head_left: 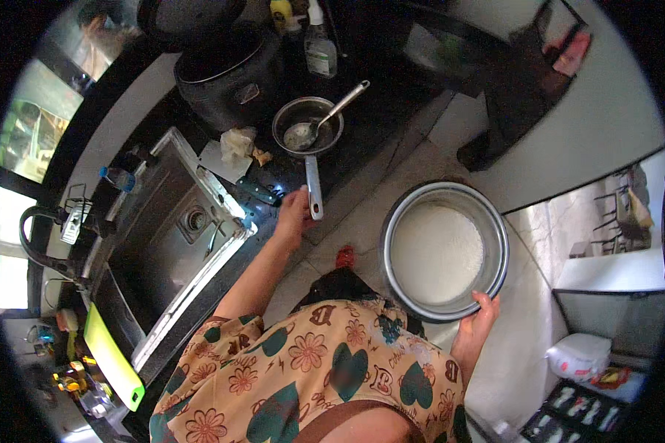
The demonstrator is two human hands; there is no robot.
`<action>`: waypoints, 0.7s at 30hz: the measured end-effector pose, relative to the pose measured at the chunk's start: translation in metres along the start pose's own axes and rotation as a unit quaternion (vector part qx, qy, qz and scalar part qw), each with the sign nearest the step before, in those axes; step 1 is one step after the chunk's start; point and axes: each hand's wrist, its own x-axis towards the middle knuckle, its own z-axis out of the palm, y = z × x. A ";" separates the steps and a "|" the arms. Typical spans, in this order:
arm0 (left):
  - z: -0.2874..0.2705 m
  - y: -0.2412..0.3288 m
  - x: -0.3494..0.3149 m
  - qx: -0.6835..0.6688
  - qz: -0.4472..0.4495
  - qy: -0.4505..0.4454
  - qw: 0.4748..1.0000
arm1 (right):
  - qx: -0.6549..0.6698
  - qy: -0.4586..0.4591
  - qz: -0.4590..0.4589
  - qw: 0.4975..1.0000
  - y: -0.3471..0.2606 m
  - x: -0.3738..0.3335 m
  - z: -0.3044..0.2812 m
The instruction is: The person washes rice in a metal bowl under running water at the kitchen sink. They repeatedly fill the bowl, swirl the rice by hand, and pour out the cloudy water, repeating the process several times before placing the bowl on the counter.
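Observation:
My right hand [480,315] is closed on the rim of a round metal pot [499,255], held above the floor to my right. White grains that look like rice [437,255] cover the bottom of the pot. On the dark counter ahead stands a small metal saucepan [281,131], its handle toward me. A metal spoon [341,105] leans in it, with some pale stuff around the bowl of the spoon. My left hand [294,214] is at the end of the saucepan's handle, fingers curled against its left side; the fingertips are partly hidden.
To the left is a metal sink [163,251] with a black faucet [33,214] and a yellow-green board [111,358]. A black rice cooker [229,81], a spray bottle [320,48] and crumpled pale plastic [236,144] sit on the counter. A dark cabinet edge [414,133] borders the tiled floor.

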 end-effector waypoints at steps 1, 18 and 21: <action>0.007 -0.006 -0.006 -0.028 -0.018 -0.024 0.999 | -0.005 -0.006 0.004 1.000 -0.004 0.007 -0.003; -0.015 -0.002 -0.109 0.146 -0.065 0.050 0.986 | -0.043 -0.099 0.036 0.994 0.012 0.169 0.081; -0.025 0.001 -0.125 0.163 -0.086 0.068 0.980 | -0.018 -0.070 0.103 0.992 0.011 0.168 0.112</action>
